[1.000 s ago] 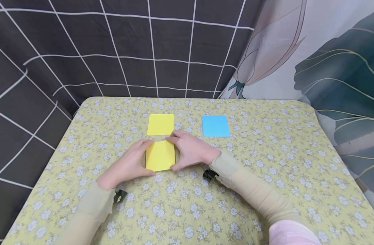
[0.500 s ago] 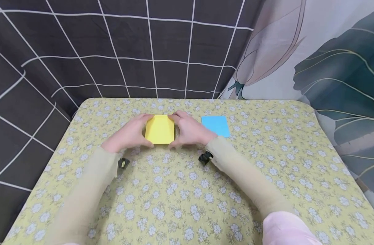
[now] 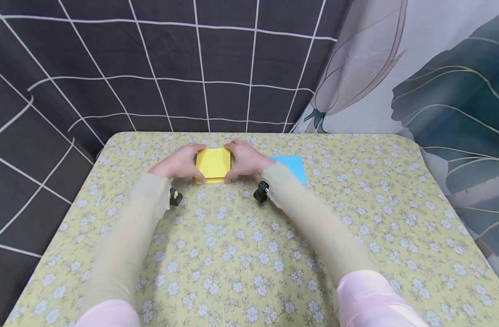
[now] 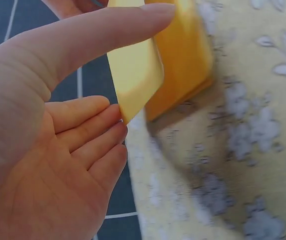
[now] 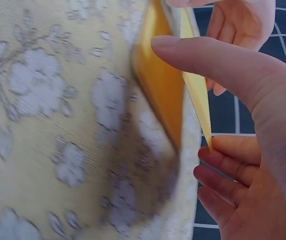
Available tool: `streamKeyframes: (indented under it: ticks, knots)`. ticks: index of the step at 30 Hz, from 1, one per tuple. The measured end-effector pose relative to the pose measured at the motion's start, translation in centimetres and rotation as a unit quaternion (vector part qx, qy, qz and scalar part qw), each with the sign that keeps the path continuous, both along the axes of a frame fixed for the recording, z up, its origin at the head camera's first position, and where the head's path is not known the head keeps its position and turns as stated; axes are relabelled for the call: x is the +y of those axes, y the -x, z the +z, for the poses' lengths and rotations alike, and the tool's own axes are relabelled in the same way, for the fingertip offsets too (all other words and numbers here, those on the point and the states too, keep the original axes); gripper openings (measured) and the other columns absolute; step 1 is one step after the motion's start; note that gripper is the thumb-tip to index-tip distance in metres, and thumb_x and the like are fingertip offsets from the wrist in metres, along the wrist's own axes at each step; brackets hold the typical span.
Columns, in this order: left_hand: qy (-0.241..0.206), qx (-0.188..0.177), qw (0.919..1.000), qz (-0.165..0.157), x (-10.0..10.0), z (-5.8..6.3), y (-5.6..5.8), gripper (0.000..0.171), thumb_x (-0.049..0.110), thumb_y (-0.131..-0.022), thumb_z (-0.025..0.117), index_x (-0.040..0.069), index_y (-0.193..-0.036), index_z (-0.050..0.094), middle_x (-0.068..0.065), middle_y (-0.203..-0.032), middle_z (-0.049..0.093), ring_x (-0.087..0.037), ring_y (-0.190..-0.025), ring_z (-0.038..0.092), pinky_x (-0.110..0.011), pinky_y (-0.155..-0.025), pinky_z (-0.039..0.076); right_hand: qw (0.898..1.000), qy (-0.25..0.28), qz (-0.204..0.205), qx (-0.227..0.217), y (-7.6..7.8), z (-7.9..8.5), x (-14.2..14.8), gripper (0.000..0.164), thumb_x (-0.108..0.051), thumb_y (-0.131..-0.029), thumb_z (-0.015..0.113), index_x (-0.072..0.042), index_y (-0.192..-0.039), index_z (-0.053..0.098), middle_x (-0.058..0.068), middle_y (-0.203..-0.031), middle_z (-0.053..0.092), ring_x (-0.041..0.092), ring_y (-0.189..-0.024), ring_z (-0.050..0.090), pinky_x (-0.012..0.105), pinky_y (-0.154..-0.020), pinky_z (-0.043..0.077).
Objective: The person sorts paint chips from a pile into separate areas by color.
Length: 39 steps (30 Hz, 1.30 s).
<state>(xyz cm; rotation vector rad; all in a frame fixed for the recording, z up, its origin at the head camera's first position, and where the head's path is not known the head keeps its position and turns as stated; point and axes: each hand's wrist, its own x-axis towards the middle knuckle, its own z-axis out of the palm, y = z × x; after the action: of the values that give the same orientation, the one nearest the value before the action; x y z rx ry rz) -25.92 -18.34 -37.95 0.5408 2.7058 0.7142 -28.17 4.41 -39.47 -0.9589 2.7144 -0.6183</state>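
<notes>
Between my two hands is a thin yellow square sheet (image 3: 213, 162). My left hand (image 3: 181, 162) holds its left edge between thumb and fingers, and my right hand (image 3: 245, 159) holds the right edge the same way. Underneath lies another yellow square (image 4: 185, 65) with rounded corners, mostly covered in the head view except for a strip along its near edge. Both wrist views show a gap between the held sheet and the lower square. In the right wrist view the thumb reaches in front of the lower square (image 5: 160, 85).
A light blue square (image 3: 295, 169) lies to the right, partly hidden behind my right wrist. The table (image 3: 249, 254) wears a yellow floral cloth. A dark grid-patterned curtain (image 3: 229, 50) hangs behind the table's far edge, and a leaf-printed one (image 3: 457, 91) hangs at the right.
Both hands have carried the yellow sheet away from me, from in front of the other yellow square to above it. The blue square stays where it was; my right arm now overlaps it.
</notes>
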Motion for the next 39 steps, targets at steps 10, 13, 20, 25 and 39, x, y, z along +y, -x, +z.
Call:
streamKeyframes:
  ticks: [10,13,20,25,39]
  knots:
    - [-0.027,-0.033,0.9990,0.012,-0.4,-1.6,-0.2,0.107,0.018,-0.068,0.093,-0.004,-0.155,0.035,-0.024,-0.156,0.037,-0.041,-0.139,0.038,-0.052,-0.116,0.032,1.000,-0.025,0.005,-0.007,0.0,-1.2,-0.2,0.098,-0.043,-0.067,0.091,0.002,-0.144,0.052,0.012,-0.130,0.055,0.024,-0.112,0.050,0.030,-0.095,0.047]
    - [-0.034,-0.035,0.9986,0.021,-0.5,-1.9,-0.5,0.108,0.018,-0.068,0.094,-0.002,-0.156,0.033,-0.023,-0.158,0.035,-0.041,-0.141,0.036,-0.053,-0.117,0.030,1.000,-0.027,0.004,-0.014,-0.2,-1.2,-0.2,0.100,-0.044,-0.067,0.090,0.001,-0.146,0.050,0.012,-0.131,0.054,0.024,-0.113,0.048,0.030,-0.095,0.047]
    - [-0.066,-0.036,0.9966,0.034,-0.4,-2.2,-1.2,0.110,0.011,-0.068,0.092,-0.004,-0.157,0.028,-0.026,-0.158,0.031,-0.041,-0.143,0.034,-0.048,-0.119,0.028,0.999,-0.031,-0.004,-0.018,-0.6,-1.1,-0.1,0.103,-0.044,-0.067,0.088,-0.002,-0.151,0.046,0.011,-0.133,0.050,0.024,-0.116,0.045,0.031,-0.096,0.046]
    - [-0.081,-0.029,0.9957,0.036,-0.1,-2.3,-1.3,0.109,0.009,-0.069,0.091,-0.005,-0.157,0.028,-0.026,-0.159,0.030,-0.039,-0.142,0.037,-0.044,-0.118,0.032,0.999,-0.030,-0.010,-0.009,-0.6,-1.2,0.0,0.100,-0.043,-0.069,0.087,-0.002,-0.151,0.046,0.009,-0.131,0.051,0.023,-0.116,0.045,0.030,-0.097,0.045]
    - [-0.055,0.022,0.9957,0.070,-1.2,-2.3,-2.7,0.109,0.049,-0.083,0.082,0.005,-0.162,0.022,-0.019,-0.164,0.026,-0.039,-0.149,0.024,-0.057,-0.119,0.023,0.998,0.007,-0.057,0.022,-1.8,-0.1,3.8,0.105,-0.063,-0.081,0.074,-0.007,-0.159,0.033,0.012,-0.160,0.034,0.029,-0.146,0.032,0.044,-0.119,0.028]
